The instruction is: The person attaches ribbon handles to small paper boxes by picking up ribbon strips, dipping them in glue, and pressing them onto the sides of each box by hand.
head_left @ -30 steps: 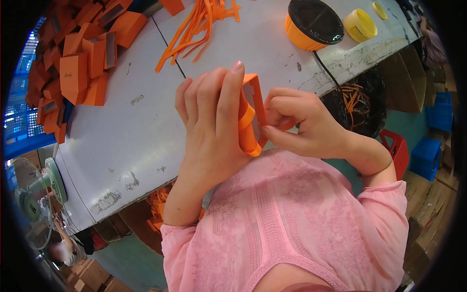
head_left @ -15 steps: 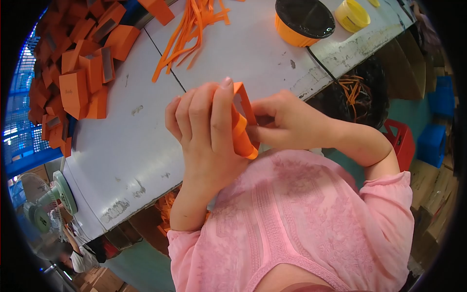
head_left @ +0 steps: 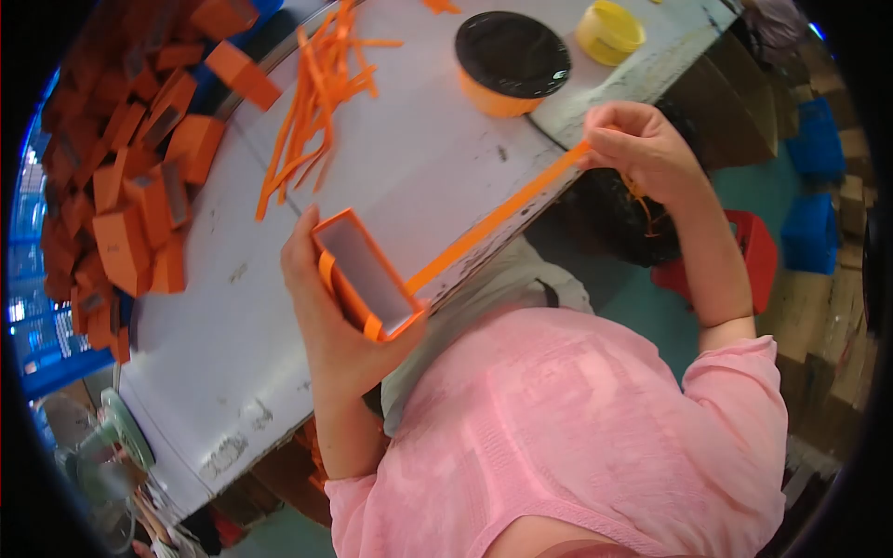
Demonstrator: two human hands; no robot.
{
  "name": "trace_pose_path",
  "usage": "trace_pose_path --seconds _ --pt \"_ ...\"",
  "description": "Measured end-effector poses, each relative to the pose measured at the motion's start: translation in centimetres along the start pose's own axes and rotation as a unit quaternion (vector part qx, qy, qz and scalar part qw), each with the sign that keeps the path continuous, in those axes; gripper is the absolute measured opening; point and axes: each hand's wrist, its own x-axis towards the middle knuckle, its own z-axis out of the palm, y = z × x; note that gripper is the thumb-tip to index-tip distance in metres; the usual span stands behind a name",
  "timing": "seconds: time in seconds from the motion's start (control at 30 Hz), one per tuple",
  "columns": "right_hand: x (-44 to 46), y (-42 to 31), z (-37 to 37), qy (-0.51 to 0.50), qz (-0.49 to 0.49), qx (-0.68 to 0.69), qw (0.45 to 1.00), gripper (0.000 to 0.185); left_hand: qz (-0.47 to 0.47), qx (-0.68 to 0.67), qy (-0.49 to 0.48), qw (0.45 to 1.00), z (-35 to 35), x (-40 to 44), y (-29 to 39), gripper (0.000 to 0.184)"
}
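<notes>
My left hand (head_left: 321, 330) is wrapped round a small orange box (head_left: 370, 270). The box's open end faces up and shows a pale inside, and an orange band loops along its near side. From the box's far side an orange ribbon (head_left: 498, 216) stretches in a straight line over the table edge. Its other end is pinched between the fingers of my right hand (head_left: 651, 153), which is raised to the right. Where the ribbon joins the box is hidden.
Orange boxes (head_left: 121, 246) are heaped at the left. Loose orange strips (head_left: 312, 121) lie on the white table (head_left: 251, 344). A black-topped orange tub (head_left: 512, 60) and a yellow tub (head_left: 609, 33) stand near the far edge. A red crate (head_left: 753, 251) is below, right; a fan (head_left: 121, 428) stands lower left.
My right hand has moved from beside the box up and to the right, drawing the ribbon out straight. My left hand has lowered and turned the box, its opening now showing.
</notes>
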Motion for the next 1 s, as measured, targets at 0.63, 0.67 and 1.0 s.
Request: trace_pose_path --seconds 0.63,0.67,1.0 --pt "3.3 0.7 1.4 0.138 -0.002 0.183 0.973 0.017 0.103 -0.009 -0.104 0.989 5.6 4.2 3.4 0.113" --pt "3.4 0.7 1.3 0.141 0.005 0.171 0.975 0.017 0.103 -0.009 -0.104 0.989 5.7 4.3 3.5 0.113" --pt "4.3 0.4 1.7 0.160 0.047 0.157 0.973 0.021 0.094 -0.008 -0.122 0.988 5.9 4.5 2.7 0.112"
